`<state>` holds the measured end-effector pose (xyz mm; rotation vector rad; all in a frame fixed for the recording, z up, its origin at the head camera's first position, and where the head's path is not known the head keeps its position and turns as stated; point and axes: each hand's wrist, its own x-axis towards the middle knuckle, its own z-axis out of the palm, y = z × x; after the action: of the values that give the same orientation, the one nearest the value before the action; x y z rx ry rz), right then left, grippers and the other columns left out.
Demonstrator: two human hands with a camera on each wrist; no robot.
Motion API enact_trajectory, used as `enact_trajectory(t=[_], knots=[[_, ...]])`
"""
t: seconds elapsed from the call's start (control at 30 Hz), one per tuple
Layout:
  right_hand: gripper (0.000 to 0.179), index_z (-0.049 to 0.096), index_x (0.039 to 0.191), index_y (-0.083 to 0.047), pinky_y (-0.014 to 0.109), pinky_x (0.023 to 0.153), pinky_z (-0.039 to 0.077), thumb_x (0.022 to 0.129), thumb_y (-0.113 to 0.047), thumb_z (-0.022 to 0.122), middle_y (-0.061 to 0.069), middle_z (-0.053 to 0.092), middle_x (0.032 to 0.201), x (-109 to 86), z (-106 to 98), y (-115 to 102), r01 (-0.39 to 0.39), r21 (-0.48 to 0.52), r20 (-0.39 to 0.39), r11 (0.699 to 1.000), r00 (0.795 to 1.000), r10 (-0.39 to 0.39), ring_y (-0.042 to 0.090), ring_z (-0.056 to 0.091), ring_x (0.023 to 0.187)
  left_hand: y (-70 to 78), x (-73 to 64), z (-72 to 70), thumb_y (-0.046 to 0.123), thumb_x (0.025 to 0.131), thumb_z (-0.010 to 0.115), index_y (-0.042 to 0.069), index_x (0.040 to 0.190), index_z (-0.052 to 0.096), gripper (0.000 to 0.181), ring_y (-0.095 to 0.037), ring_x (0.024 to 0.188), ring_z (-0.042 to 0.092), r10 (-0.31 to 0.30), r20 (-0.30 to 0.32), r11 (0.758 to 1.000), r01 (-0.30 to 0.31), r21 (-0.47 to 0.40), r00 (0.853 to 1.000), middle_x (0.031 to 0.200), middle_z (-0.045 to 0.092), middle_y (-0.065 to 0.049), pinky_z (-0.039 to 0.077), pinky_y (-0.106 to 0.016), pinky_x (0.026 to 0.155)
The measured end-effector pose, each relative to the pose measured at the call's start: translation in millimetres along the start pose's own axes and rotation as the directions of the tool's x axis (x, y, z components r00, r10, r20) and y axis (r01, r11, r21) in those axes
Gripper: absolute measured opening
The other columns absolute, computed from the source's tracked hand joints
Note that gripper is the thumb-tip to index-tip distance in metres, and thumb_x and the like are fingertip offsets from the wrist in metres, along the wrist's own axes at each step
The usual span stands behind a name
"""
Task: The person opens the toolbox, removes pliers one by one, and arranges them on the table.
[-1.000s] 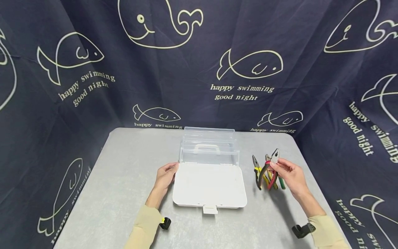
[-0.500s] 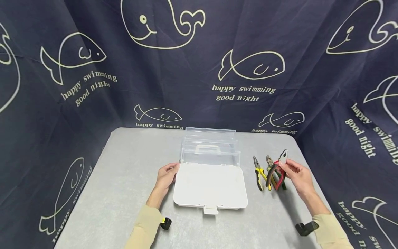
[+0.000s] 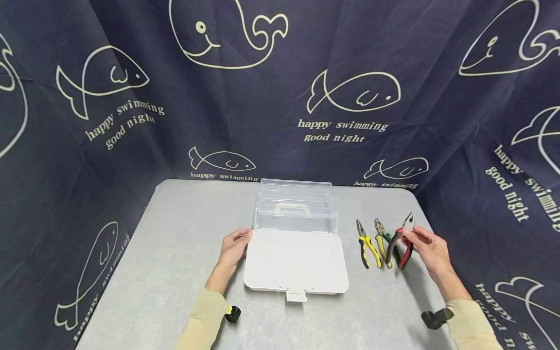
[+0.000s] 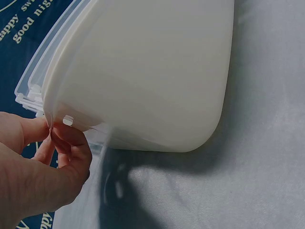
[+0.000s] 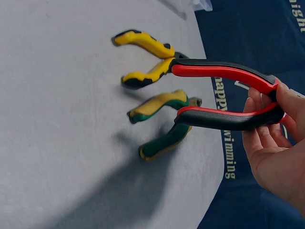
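Observation:
A white toolbox (image 3: 297,262) sits mid-table, its clear tiered lid part (image 3: 294,194) folded back behind it. My left hand (image 3: 233,249) pinches the back left corner of the box's rim between thumb and fingers, as the left wrist view shows. On the right, my right hand (image 3: 430,248) pinches red-and-black pliers (image 5: 226,119) near their joint, jaws pointing away and handles spread, raised above the table. Left of them lie yellow-and-black long-nose pliers (image 3: 368,248). Between the two, green-and-yellow pliers (image 3: 381,243) rest on the table, partly covered by the held pair.
The grey table (image 3: 175,253) ends in front of a dark blue curtain (image 3: 280,121) with white fish drawings at the back and sides. A white latch (image 3: 296,295) juts from the toolbox's near edge.
My right hand has moved to the right with the red-and-black pliers, uncovering more of the two pairs on the table. The left hand stays at the toolbox corner.

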<state>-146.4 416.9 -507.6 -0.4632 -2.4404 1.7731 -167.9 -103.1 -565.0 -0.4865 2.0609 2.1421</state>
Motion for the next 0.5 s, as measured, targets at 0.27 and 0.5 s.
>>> enact_trajectory(t=[0.27, 0.5], knots=[[0.076, 0.032, 0.15, 0.018, 0.01, 0.068, 0.052, 0.1, -0.022, 0.071, -0.026, 0.069, 0.083, 8.8, -10, 9, -0.029, 0.034, 0.007, 0.999, 1.0, 0.029, -0.007, 0.068, 0.074, -0.4, 0.2, 0.1, 0.021, 0.101, 0.068, -0.003, 0.121, 0.07, 0.031, -0.009, 0.075, 0.063, 0.006, 0.009, 1.0, -0.006, -0.004, 1.0, 0.089, 0.073, 0.001, 0.049, -0.022, 0.064], [0.074, 0.034, 0.151, 0.015, 0.009, 0.067, 0.05, 0.1, -0.025, 0.07, -0.029, 0.067, 0.083, 18.5, -18, 19, -0.043, -0.034, -0.007, 0.999, 0.999, 0.043, -0.011, 0.065, 0.074, -0.2, 0.9, 0.6, 0.021, 0.1, 0.069, -0.001, 0.121, 0.071, 0.03, -0.009, 0.076, 0.064, 0.002, -0.004, 1.0, -0.002, 0.008, 1.0, 0.09, 0.073, 0.001, 0.049, -0.022, 0.065]])
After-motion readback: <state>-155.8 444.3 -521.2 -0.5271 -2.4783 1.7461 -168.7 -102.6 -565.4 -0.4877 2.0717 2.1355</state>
